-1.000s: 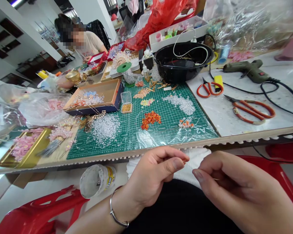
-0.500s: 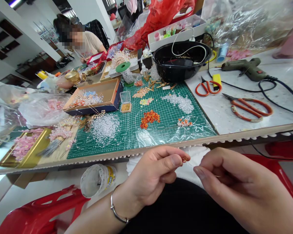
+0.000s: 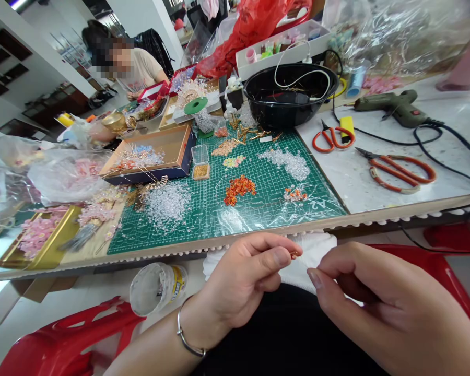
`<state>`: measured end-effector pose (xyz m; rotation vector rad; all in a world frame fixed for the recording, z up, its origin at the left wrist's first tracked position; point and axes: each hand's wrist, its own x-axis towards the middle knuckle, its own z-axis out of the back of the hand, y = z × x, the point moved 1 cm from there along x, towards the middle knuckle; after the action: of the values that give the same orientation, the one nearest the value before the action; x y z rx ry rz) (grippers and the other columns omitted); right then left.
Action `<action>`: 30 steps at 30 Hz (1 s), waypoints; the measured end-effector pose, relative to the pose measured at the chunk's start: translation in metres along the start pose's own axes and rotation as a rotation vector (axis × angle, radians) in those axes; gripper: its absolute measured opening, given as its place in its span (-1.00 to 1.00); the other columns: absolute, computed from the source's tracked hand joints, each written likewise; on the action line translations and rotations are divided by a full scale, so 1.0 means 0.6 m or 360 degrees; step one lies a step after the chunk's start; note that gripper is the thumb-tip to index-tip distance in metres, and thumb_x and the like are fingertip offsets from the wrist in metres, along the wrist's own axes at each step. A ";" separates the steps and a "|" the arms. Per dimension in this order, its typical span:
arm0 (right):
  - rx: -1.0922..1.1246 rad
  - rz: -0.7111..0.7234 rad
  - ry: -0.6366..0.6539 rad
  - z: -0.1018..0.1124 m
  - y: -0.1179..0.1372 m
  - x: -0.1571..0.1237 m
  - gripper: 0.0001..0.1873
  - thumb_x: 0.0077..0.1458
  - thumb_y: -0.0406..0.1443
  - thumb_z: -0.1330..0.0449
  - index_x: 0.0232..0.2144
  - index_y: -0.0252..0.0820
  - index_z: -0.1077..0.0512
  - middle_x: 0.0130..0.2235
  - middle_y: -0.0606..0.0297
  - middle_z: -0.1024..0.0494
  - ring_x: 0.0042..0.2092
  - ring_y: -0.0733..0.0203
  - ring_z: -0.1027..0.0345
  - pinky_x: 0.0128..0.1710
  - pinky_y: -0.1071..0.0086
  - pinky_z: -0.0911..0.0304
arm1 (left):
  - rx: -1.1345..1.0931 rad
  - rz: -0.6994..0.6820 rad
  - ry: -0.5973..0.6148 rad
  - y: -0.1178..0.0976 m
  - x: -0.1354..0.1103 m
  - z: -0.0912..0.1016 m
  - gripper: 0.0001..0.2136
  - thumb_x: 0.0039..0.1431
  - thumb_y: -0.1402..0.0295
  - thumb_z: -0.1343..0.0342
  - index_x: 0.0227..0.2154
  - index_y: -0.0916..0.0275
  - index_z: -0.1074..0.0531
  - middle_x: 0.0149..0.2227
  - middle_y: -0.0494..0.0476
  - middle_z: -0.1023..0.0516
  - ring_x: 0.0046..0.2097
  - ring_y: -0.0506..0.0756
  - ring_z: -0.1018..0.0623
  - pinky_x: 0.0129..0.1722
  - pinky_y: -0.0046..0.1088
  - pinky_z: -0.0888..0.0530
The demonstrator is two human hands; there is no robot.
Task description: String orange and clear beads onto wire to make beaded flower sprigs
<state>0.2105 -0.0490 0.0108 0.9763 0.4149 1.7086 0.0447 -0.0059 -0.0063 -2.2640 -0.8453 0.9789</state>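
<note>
My left hand (image 3: 250, 279) is closed in a pinch above the lap, thumb against forefinger. A small orange bead (image 3: 294, 255) shows at those fingertips. To its right, my right hand (image 3: 379, 297) also pinches with thumb and forefinger. What it holds is very fine and looks like a thin wire, hardly visible between the hands. Beyond them, orange beads (image 3: 239, 189) lie heaped on the green cutting mat (image 3: 203, 224). Nearer the mat's right corner is a small cluster of orange and clear beads (image 3: 295, 194) with fine wires.
Clear beads (image 3: 166, 203) are piled on the mat's left. Pliers (image 3: 399, 169), small scissors (image 3: 332, 137) and a glue gun (image 3: 391, 108) lie at the right. A black basin (image 3: 290, 99) stands behind. Another person (image 3: 141, 68) sits across the table. A white bucket (image 3: 152, 290) is below.
My right hand has shifted slightly down, its thumb tip a little to the left. My left hand keeps its pinch on the bead almost in place. The view has tilted slightly.
</note>
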 end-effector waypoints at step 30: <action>0.0023 0.0074 0.0043 -0.002 -0.004 0.007 -0.75 0.14 -0.42 -0.08 -0.55 -0.10 -0.30 -0.67 0.49 -0.30 -0.68 0.43 -0.10 -0.71 0.54 -0.04 | -0.0040 0.0050 0.0082 0.000 0.007 0.005 -0.82 0.04 0.31 -0.43 -0.39 0.32 -0.63 -0.50 0.00 -0.36 -0.54 -0.18 -0.17 -0.61 -0.62 0.02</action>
<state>0.2105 -0.0440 0.0102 0.9811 0.4260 1.7644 0.0443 -0.0022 -0.0100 -2.3198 -0.8067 0.9246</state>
